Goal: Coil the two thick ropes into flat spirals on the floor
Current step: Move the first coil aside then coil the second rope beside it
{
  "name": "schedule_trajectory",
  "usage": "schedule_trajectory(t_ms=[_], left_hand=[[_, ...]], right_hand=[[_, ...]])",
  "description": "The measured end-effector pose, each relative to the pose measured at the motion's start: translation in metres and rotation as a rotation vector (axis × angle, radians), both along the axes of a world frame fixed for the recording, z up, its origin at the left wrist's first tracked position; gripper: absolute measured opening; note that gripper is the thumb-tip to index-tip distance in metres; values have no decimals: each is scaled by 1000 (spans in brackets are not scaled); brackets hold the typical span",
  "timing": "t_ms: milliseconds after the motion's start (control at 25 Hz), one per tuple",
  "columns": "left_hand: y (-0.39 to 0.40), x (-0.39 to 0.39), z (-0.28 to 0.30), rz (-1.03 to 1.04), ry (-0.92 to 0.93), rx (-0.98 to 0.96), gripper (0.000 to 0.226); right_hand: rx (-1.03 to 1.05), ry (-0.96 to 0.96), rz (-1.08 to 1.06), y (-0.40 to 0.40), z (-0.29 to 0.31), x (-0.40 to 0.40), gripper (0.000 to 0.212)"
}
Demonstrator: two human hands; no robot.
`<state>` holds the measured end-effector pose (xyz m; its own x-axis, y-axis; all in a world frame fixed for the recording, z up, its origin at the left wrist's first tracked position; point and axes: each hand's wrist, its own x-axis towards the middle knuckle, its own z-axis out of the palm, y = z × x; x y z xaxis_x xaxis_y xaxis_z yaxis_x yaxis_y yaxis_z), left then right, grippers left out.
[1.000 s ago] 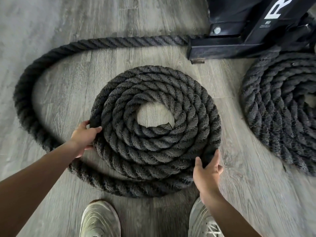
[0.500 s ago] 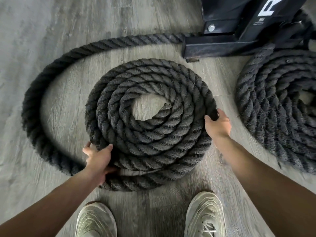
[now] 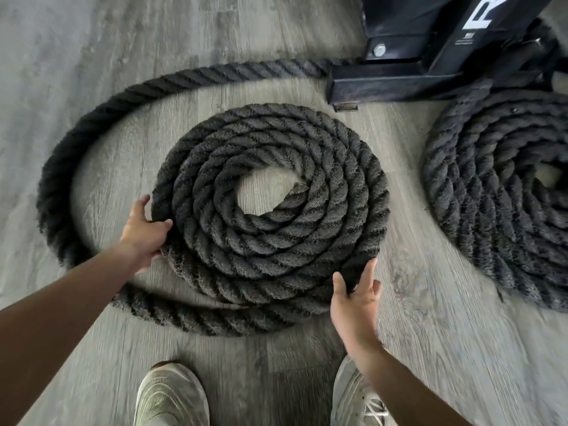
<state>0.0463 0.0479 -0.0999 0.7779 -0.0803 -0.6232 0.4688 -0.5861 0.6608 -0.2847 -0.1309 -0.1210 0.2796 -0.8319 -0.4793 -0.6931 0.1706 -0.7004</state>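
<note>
A thick dark rope coil [image 3: 270, 241] lies as a flat spiral of several turns on the grey wood floor. Its loose tail [image 3: 58, 167] leaves the coil's near edge and sweeps round the left in a wide arc to the black frame. My left hand [image 3: 144, 232] presses against the coil's left edge, thumb on top of the outer turn. Straight-fingered, my right hand [image 3: 356, 296] touches the coil's lower right edge. A second rope coil [image 3: 491, 204] lies at the right, partly cut off by the frame edge.
A black metal equipment base [image 3: 399, 78] with a bolt and white lettering stands at the top right, between the two coils. My two pale shoes [image 3: 172, 395] stand just below the near coil. Grey plank floor [image 3: 153, 32] spreads to the left and top.
My left hand slid from the coil's lower left up to its left edge. My right hand came from the right side down to the lower right edge. The outer turn shifted round.
</note>
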Motion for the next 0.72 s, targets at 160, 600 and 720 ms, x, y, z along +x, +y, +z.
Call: schedule_trajectory(t_ms=[160, 600, 720], left_hand=[[10, -35, 7, 143, 148, -67, 96], [11, -9, 4, 153, 18, -37, 83], [9, 13, -1, 22, -31, -43, 73]], right_hand=[[7, 15, 28, -89, -5, 17, 73], [-73, 32, -30, -56, 2, 20, 75], [-16, 14, 22, 11, 1, 1, 81]])
